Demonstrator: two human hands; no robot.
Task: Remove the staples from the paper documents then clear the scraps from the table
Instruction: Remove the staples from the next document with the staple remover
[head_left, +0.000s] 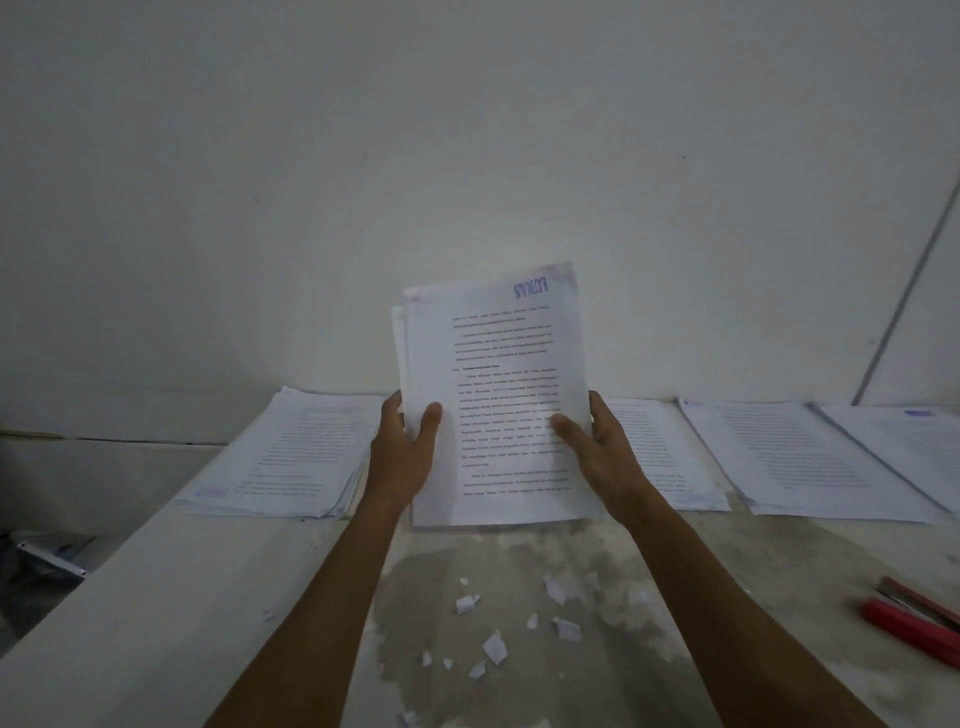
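I hold a sheaf of printed pages (498, 384) upright, its bottom edge resting on the table (727, 597). The text is upside down, with a purple stamp at the top right. My left hand (402, 452) grips the left edge, thumb on the front. At the right edge my right hand (597, 447) grips it the same way. Several small white paper scraps (493, 644) lie on the table in front of the sheaf, between my forearms.
A stack of documents (291, 457) lies at the left of the table, another stack (660, 457) behind my right hand, and two more (810, 462) at the right. A red stapler (914, 618) lies near the right edge. A white wall stands close behind.
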